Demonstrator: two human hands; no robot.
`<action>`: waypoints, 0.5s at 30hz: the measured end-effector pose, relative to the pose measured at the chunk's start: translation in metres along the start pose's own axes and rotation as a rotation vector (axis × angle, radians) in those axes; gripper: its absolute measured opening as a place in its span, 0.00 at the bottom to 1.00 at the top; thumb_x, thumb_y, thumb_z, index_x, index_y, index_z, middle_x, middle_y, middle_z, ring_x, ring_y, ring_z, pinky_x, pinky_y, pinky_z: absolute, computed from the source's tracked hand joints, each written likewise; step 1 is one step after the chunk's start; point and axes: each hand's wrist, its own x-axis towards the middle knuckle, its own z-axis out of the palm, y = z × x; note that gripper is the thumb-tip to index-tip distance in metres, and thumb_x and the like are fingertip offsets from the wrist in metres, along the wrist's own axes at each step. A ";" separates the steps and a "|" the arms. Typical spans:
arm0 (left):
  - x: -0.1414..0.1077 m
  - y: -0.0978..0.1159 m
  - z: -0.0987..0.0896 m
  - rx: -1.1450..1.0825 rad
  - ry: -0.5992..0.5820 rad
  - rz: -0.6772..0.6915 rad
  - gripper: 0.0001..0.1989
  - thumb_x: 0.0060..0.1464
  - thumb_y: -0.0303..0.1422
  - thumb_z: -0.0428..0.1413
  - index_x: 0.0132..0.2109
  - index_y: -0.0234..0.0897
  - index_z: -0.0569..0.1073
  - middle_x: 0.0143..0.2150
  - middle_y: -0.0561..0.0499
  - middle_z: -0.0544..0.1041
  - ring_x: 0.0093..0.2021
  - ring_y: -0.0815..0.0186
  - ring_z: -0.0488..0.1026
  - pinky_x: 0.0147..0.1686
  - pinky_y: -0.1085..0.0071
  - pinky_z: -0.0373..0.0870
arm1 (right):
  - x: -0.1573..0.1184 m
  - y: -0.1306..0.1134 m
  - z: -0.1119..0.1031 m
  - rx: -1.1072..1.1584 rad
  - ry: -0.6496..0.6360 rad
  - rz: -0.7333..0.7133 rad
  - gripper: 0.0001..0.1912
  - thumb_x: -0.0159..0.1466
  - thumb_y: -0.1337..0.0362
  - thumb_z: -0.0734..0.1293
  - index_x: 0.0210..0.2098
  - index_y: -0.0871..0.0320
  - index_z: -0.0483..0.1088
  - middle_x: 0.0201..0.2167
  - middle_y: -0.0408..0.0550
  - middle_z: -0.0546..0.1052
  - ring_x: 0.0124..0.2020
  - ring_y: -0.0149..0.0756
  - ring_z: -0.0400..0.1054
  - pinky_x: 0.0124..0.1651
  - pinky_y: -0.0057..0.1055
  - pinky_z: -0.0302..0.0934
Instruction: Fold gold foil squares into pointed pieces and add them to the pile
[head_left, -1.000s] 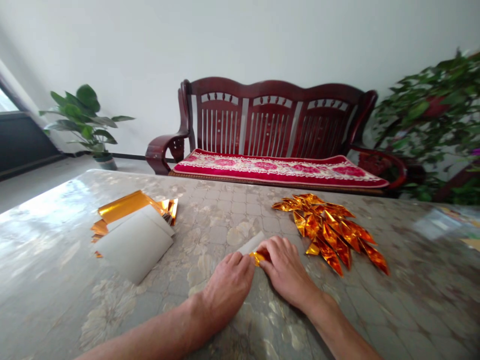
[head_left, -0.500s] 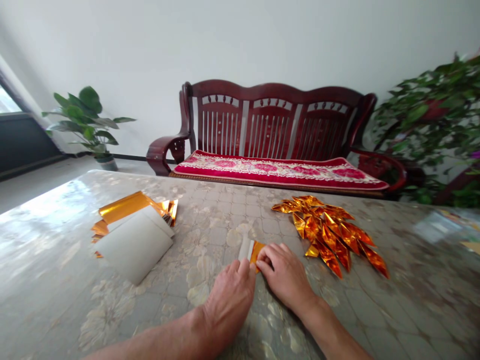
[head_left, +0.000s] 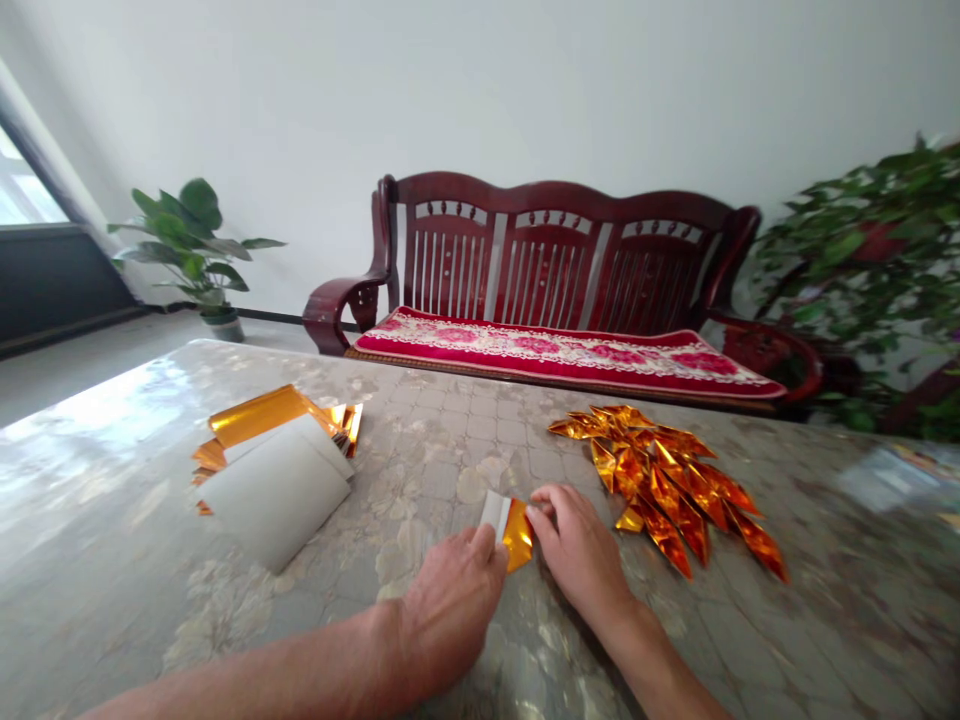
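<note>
Foil paper (head_left: 518, 537), a small folded piece with a shiny gold panel and a matte white strip alongside, sits between the fingertips of both hands; we cannot tell whether it rests on the grey-beige, flower-patterned tabletop (head_left: 469, 428) or is slightly raised. Its gold panel has its long axis running away from us, so that one long edge faces the right fingertips and the white strip lies just ahead of the left ones. As we judge it, that relation matters most: the left hand (head_left: 457, 590) is the nearer, overlapping the paper's near left part, while the right hand (head_left: 577, 545) meets only the outer edge.

We see the left fingers curled down over the paper and, by our reading, gripping it, though their undersides are hidden. The right thumb touches the gold panel near its far right corner, with the other fingers bent above; we cannot tell whether they pinch or merely touch.

Well to the left of the left fingers we find a loose stack of flat matte white and shiny gold sheets (head_left: 277, 495). To the right of the right fingers, apart from them, lies a heap of pointed, shiny orange-gold folded foil shapes (head_left: 664, 480). Beyond all the fingers stands a dark red wooden bench (head_left: 546, 275)
</note>
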 end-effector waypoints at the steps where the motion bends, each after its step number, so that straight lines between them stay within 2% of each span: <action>1: -0.001 0.000 0.002 -0.001 0.014 0.002 0.19 0.46 0.18 0.52 0.46 0.34 0.71 0.45 0.44 0.73 0.43 0.57 0.72 0.43 0.62 0.73 | 0.001 0.000 0.000 -0.022 -0.007 0.004 0.05 0.66 0.62 0.63 0.37 0.53 0.71 0.37 0.46 0.75 0.42 0.40 0.68 0.44 0.33 0.58; 5: 0.000 -0.001 0.014 0.041 0.092 0.023 0.13 0.55 0.20 0.48 0.45 0.35 0.71 0.45 0.44 0.72 0.45 0.56 0.69 0.46 0.60 0.72 | 0.003 -0.003 0.001 -0.117 -0.018 0.012 0.05 0.64 0.60 0.65 0.33 0.52 0.70 0.36 0.45 0.74 0.41 0.40 0.68 0.41 0.32 0.57; 8: 0.001 -0.006 0.024 0.053 0.132 0.073 0.13 0.60 0.20 0.46 0.47 0.35 0.69 0.47 0.46 0.71 0.45 0.58 0.67 0.47 0.62 0.71 | 0.003 -0.006 0.000 -0.146 -0.009 0.026 0.04 0.63 0.60 0.66 0.33 0.53 0.69 0.35 0.45 0.74 0.41 0.40 0.68 0.41 0.32 0.56; 12: -0.002 -0.009 0.032 0.062 0.169 0.138 0.12 0.61 0.21 0.46 0.47 0.36 0.69 0.47 0.48 0.70 0.44 0.60 0.66 0.46 0.65 0.69 | 0.006 -0.010 -0.004 -0.080 -0.077 0.108 0.04 0.63 0.61 0.64 0.33 0.53 0.68 0.34 0.43 0.76 0.38 0.38 0.70 0.37 0.30 0.54; 15: -0.005 -0.005 0.036 0.033 0.176 0.180 0.12 0.59 0.22 0.48 0.49 0.36 0.68 0.48 0.47 0.70 0.45 0.59 0.65 0.44 0.65 0.69 | 0.010 -0.012 -0.008 -0.018 -0.149 0.183 0.04 0.62 0.62 0.64 0.37 0.52 0.69 0.31 0.40 0.77 0.35 0.36 0.71 0.34 0.29 0.53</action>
